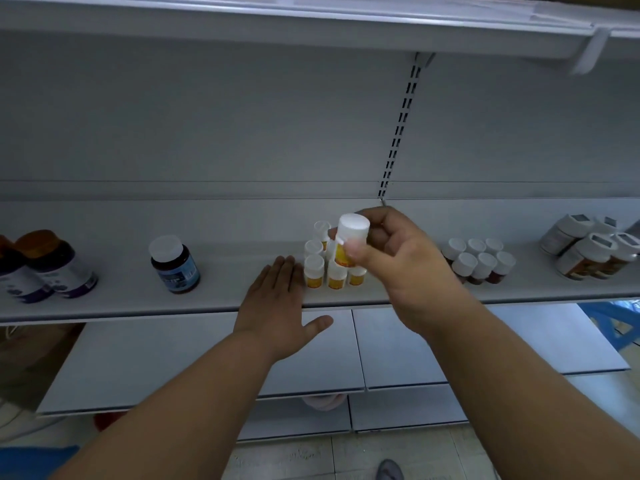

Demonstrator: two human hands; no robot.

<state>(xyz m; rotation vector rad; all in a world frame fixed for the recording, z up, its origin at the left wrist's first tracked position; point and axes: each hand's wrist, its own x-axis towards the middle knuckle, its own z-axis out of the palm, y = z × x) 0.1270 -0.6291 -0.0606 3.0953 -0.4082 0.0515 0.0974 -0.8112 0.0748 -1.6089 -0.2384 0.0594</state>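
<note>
the right hand (391, 258) pinches a small bottle (349, 240) (white cap, yellow label) tilted above the cluster of matching bottles (329, 268) on the shelf (221, 303). the left hand (277, 306) lies flat, fingers straight, touching the cluster's left side.

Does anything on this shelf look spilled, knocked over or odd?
Nothing spilled or broken. Only the small bottle pinched in the right hand is tilted, above its cluster; the left hand lies flat beside.
</note>
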